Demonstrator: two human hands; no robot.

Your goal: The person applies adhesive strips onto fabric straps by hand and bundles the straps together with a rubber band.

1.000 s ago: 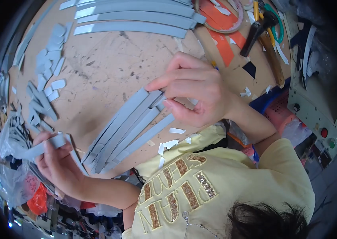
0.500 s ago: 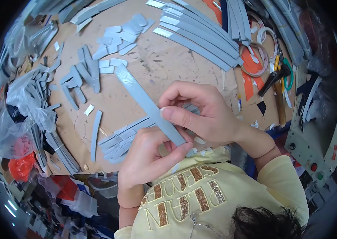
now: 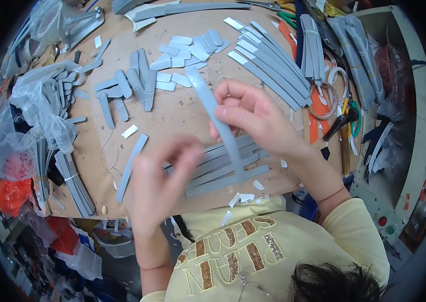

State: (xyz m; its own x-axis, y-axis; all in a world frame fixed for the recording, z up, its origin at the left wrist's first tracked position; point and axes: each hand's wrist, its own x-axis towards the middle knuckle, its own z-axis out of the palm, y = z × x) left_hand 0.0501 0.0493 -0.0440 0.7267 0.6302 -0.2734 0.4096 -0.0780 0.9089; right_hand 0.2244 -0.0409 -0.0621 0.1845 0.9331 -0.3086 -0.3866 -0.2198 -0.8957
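Note:
In the head view, a long light-grey strip (image 3: 205, 93) is pinched between the thumb and fingers of my right hand (image 3: 255, 116). The strip slants over the table, and its lower end is blurred. My left hand (image 3: 165, 173) is off the strip, to its left, with fingers smeared by motion. Beneath the held strip lies a stack of long grey strips (image 3: 210, 176), partly hidden by my left hand. A single grey strip (image 3: 131, 168) lies just left of that hand. Small white scraps (image 3: 246, 197) are scattered along the table's near edge.
Short grey tabs (image 3: 180, 53) and folded grey pieces (image 3: 142, 83) lie further back. A fan of grey strips (image 3: 268, 60) sits at the back right. Tape rolls (image 3: 323, 103), a hammer (image 3: 341, 123) and green-handled scissors (image 3: 355, 121) are on the right. Plastic bags (image 3: 41, 108) crowd the left.
My left hand has let go of the strip's lower end and moved left. The right hand keeps its hold, and the strip has turned slightly steeper. The view has shifted.

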